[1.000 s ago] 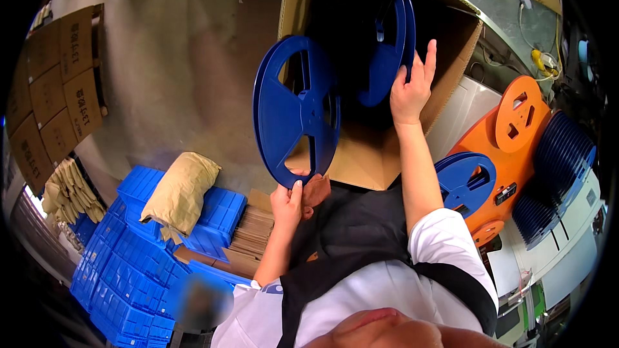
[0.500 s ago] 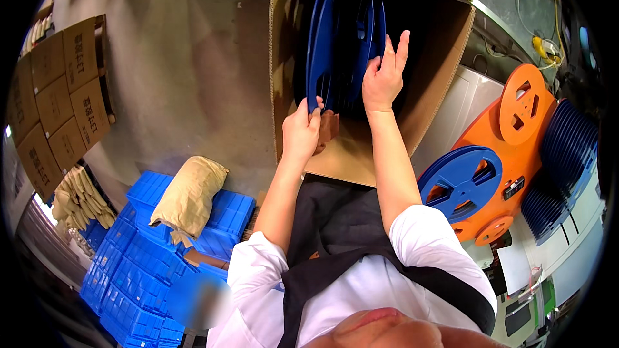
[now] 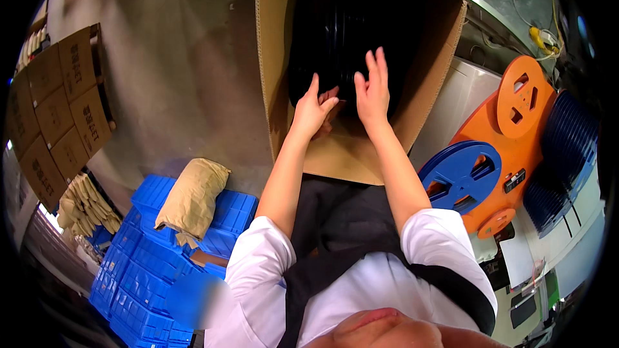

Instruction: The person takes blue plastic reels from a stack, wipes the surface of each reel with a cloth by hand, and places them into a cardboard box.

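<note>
A tall open cardboard box (image 3: 348,161) stands in front of me. Deep inside it, the edges of several dark plastic reels (image 3: 335,29) show faintly; most of them are lost in shadow. My left hand (image 3: 311,115) is over the box's near left part, thumb and fingers apart, holding nothing. To its right, my right hand (image 3: 373,95) is stretched out with the fingers pointing away from me, also empty. Both hands are above the near end of the reels, and I cannot tell whether either touches them.
Right of the box, an orange machine (image 3: 474,132) carries a blue reel (image 3: 461,177) and an orange disc (image 3: 521,96). Beyond it are stacked blue reels (image 3: 570,132). At left stand blue crates (image 3: 138,270) with a brown paper sack (image 3: 196,196) on top, and stacked cartons (image 3: 61,113).
My left hand has let go of the blue reel it held by the edge. The blue reels, tilted up earlier, are now lower in the box. Both hands have drawn closer together.
</note>
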Demonstrator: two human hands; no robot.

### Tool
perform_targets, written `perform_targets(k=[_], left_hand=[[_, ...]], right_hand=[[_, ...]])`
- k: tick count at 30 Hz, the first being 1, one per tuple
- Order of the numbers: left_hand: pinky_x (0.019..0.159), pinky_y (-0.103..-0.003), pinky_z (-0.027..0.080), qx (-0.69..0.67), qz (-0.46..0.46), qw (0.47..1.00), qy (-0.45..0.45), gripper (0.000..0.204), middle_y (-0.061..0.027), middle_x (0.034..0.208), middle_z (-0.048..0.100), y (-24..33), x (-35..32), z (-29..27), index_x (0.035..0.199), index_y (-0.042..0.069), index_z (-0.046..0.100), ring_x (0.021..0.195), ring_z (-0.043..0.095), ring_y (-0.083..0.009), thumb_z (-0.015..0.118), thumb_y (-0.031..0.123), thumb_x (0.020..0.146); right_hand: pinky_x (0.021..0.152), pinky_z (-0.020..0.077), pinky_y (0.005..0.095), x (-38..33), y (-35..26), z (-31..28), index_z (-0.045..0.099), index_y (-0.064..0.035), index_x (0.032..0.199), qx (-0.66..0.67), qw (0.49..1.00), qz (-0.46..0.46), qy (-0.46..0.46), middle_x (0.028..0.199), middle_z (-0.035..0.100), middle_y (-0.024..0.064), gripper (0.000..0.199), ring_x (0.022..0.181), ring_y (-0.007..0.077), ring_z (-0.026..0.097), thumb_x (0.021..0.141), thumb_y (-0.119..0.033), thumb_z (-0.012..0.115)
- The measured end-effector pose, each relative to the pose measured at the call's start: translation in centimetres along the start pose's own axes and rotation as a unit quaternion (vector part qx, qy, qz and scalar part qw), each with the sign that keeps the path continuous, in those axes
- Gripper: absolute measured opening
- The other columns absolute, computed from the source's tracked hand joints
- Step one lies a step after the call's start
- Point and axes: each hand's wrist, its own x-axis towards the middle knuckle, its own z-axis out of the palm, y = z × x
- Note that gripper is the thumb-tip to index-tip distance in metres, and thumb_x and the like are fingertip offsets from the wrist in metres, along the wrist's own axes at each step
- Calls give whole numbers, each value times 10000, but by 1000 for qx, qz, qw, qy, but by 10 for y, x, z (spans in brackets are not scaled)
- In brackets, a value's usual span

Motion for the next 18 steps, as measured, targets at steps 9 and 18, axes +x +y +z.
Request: perform_targets(k=[9, 18], left_hand=[[900, -290, 447, -37, -217, 968, -119, 593, -151, 1167, 597, -81, -100, 8, 1328, -7, 396, 1054, 582, -200, 656, 137, 816], [828, -285, 471, 123, -64, 980, -141, 533, -145, 1190, 576, -79, -118, 0, 1315, 31, 431, 981, 587, -185, 639, 159, 841]], right_hand=[[1044, 275, 429, -174, 9, -158, 383, -36, 1340, -239, 966, -19, -102, 1405, 341, 187, 613, 1283, 357, 341, 778, -84, 625], [1052, 267, 452, -270, 59, -176, 312, -28, 1364, -400, 891, 209, -57, 1364, 383, 158, 874, 1316, 337, 277, 655, -223, 784]])
